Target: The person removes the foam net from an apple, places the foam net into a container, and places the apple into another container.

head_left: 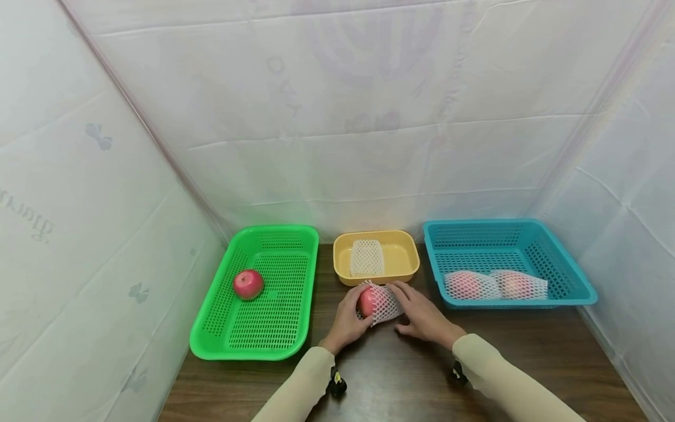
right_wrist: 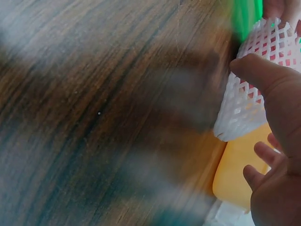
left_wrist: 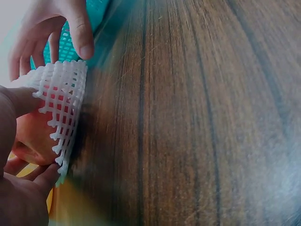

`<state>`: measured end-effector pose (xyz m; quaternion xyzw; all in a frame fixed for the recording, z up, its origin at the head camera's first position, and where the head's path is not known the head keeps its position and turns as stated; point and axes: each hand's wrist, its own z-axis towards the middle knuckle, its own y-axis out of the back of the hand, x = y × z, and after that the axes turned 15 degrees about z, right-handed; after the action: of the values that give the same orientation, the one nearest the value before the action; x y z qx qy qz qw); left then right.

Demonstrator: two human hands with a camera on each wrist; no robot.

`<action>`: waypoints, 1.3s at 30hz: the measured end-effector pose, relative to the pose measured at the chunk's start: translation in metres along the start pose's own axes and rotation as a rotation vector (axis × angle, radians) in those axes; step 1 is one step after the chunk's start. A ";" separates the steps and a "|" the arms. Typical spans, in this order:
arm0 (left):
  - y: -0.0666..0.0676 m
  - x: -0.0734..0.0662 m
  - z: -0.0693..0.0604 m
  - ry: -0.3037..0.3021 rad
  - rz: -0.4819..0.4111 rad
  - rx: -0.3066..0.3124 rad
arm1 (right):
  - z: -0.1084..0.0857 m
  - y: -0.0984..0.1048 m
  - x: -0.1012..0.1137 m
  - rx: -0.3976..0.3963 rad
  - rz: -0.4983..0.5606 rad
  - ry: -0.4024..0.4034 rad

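Observation:
A red apple (head_left: 365,302) lies partly inside a white foam net (head_left: 387,306) at the middle of the table. My left hand (head_left: 347,322) holds the apple's uncovered end, thumb and fingers round it and at the net's open edge. In the left wrist view the bare end of the apple (left_wrist: 35,136) sticks out of the net (left_wrist: 68,101). My right hand (head_left: 426,316) is at the net's other end with fingers spread. Its thumb lies against or just beside the mesh (right_wrist: 240,110) in the right wrist view; contact cannot be told.
Left, a green basket (head_left: 311,293) holds one bare apple (head_left: 248,284). A yellow tub (head_left: 403,258) behind my hands contains white foam netting (head_left: 367,258). Right, a blue basket (head_left: 569,269) holds two netted apples (head_left: 464,286). White sheeting (head_left: 337,164) encloses the wooden table (head_left: 390,381).

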<state>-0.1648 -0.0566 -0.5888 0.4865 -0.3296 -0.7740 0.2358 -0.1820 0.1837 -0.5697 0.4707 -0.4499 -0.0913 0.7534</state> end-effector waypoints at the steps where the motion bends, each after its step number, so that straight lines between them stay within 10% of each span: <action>1: 0.000 0.000 0.000 -0.001 0.003 -0.001 | 0.000 0.000 0.000 0.002 0.002 0.005; 23: 0.002 -0.001 -0.001 0.048 -0.005 0.027 | 0.005 -0.003 -0.002 -0.020 0.014 0.000; 39: 0.010 0.000 -0.007 0.134 -0.028 0.001 | 0.013 -0.001 0.004 -0.160 -0.103 0.173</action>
<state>-0.1575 -0.0653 -0.5837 0.5418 -0.3067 -0.7428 0.2462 -0.1891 0.1733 -0.5660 0.4375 -0.3499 -0.1245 0.8189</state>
